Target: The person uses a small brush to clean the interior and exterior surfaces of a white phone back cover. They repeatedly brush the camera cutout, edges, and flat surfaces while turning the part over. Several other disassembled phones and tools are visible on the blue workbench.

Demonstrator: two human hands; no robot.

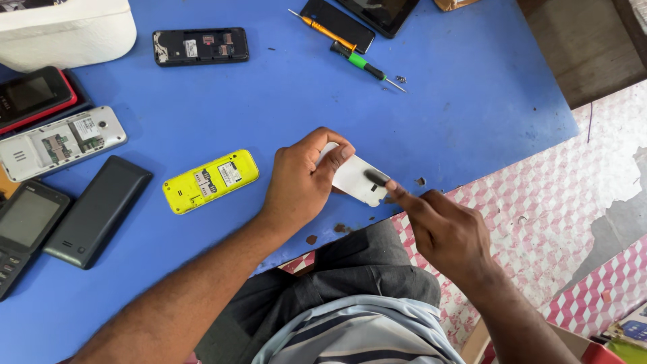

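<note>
1. The left hand [300, 182] holds a white phone cover [357, 178] at the near edge of the blue table [472, 101]. Its thumb and fingers are curled around the cover's left end, pinching it from both sides.
2. The cover lies flat-side up, tilted a little. Its long axis runs from upper left, inside the left hand's grip, down to lower right, toward the right hand [448, 232].
3. The right hand comes in from the lower right with its forefinger stretched out. The fingertip touches the cover's free right end, where a small dark piece [376, 177] sits on the white surface. The other fingers are folded in; whether they pinch anything cannot be told.
4. So the free end of the cover points straight at the right hand, which is the nearer hand to that dark piece, while the left hand only steadies the far end.
5. Left of the hands a yellow phone [211, 180] lies open-backed on the table, well apart from the cover.
6. Further left lie several other phones, among them a dark grey phone [98, 210].
7. At the far side rest an orange screwdriver [322, 30] and a green screwdriver [367, 67], out of easy reach.
</note>
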